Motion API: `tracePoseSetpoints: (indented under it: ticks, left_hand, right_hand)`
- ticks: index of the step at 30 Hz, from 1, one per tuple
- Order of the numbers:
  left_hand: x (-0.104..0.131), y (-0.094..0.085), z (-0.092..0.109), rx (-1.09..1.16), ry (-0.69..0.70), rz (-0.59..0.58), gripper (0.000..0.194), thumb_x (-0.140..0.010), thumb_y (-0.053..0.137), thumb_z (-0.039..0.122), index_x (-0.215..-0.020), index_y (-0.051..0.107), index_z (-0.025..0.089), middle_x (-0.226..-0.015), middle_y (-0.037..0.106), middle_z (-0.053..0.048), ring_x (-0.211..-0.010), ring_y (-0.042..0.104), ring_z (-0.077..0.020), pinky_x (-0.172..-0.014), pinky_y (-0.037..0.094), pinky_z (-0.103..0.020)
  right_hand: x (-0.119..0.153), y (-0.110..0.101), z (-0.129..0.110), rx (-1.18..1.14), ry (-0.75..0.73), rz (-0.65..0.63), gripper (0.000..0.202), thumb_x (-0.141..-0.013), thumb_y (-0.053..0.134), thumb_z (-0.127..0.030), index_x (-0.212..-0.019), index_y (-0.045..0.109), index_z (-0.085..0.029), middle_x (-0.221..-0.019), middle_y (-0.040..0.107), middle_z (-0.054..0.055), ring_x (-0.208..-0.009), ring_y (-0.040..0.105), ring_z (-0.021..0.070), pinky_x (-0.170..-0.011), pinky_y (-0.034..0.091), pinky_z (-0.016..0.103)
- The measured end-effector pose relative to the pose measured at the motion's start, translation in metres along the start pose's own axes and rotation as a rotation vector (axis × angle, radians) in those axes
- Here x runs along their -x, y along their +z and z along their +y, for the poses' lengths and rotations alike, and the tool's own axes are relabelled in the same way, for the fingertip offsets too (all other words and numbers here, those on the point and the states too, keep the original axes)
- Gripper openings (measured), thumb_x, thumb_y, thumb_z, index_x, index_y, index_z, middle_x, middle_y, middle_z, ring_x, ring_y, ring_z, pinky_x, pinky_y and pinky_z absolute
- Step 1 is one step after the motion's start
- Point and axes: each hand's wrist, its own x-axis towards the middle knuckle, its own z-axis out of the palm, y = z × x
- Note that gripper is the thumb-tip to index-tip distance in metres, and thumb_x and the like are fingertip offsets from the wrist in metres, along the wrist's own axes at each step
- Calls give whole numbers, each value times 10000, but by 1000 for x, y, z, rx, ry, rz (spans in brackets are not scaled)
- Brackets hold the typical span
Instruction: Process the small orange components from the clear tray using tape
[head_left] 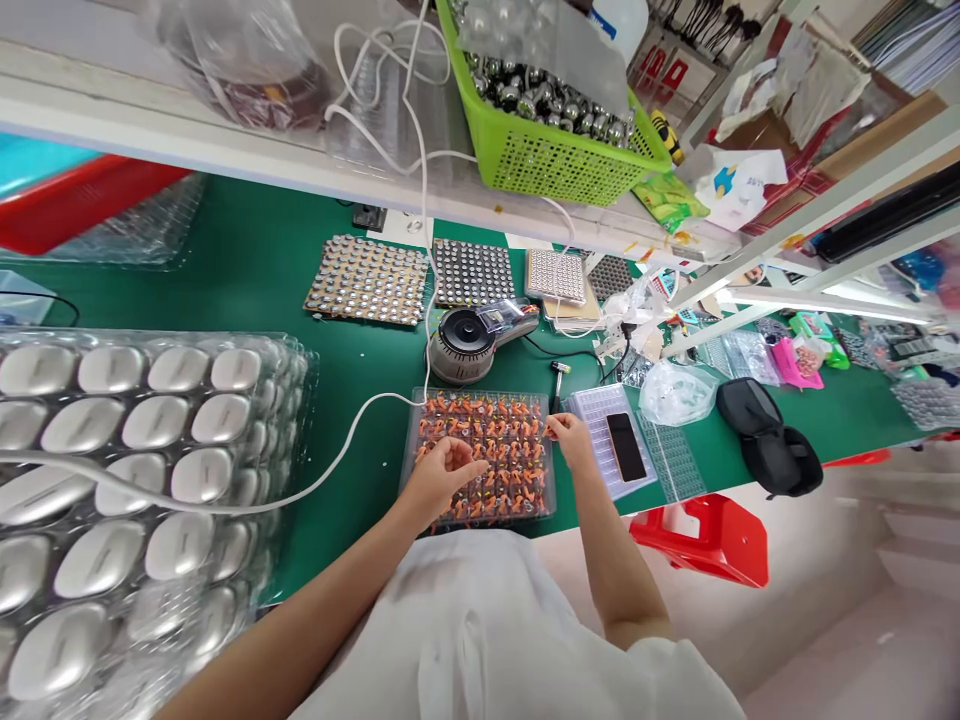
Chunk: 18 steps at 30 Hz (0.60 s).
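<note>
A clear compartment tray [411, 470] full of small orange parts with dark and yellow bits lies on the green bench in front of me. Over the left half of the tray is my left hand [439, 482], its fingers loosely curled and its thumb apart, with nothing visible in it. My right hand [573, 442] is at the tray's right edge, thumb and fingertips pinched together. Whatever those fingertips hold, if anything, is too small to make out. Just behind the tray stands a round grey device with a black top [463, 340].
Stacked trays of silver oval cases [97, 550] fill the left. A white cable [352, 430] crosses the bench to the tray. Boards of round parts [367, 280] lie behind. A phone [625, 447] rests on white trays at right. A shelf with a green basket [555, 165] overhangs.
</note>
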Motion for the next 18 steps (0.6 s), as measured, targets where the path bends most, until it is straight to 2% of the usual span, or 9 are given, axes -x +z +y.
tracePoseSetpoints:
  ticks: [4, 8, 13, 18]
  left_hand:
    - [-4, -2, -2, 8, -29, -3, 392, -625, 761, 413, -822, 516, 180, -744, 551, 35, -711, 556, -129, -660, 447, -242]
    - [-8, -6, -5, 2, -32, 5, 389, -626, 763, 410, -833, 531, 176, -753, 562, 30, -716, 560, -127, -661, 439, -232]
    - [-10, -9, -6, 21, -35, 42, 408, -587, 775, 440, -810, 559, 174, -738, 589, 24, -701, 573, -134, -652, 436, -239]
    - [-7, -12, 1, 21, -62, 47, 392, -614, 751, 454, -809, 561, 172, -734, 586, 11, -668, 558, -133, -605, 420, -237]
  right_hand:
    - [-39, 1, 15, 191, 34, 47, 303, -758, 557, -430, -773, 663, -146, -679, 685, 52, -672, 635, 186, -642, 478, 270]
    - [-63, 13, 15, 401, 33, 64, 241, -784, 545, -358, -751, 689, -168, -759, 706, 65, -778, 644, 206, -710, 454, 271]
    - [-74, 28, 13, 627, 24, 71, 210, -806, 549, -294, -705, 687, -172, -792, 694, 105, -858, 631, 232, -745, 422, 284]
    - [-73, 33, 10, 760, -19, 82, 213, -812, 568, -299, -947, 658, -161, -1013, 649, 133, -937, 593, 235, -758, 418, 290]
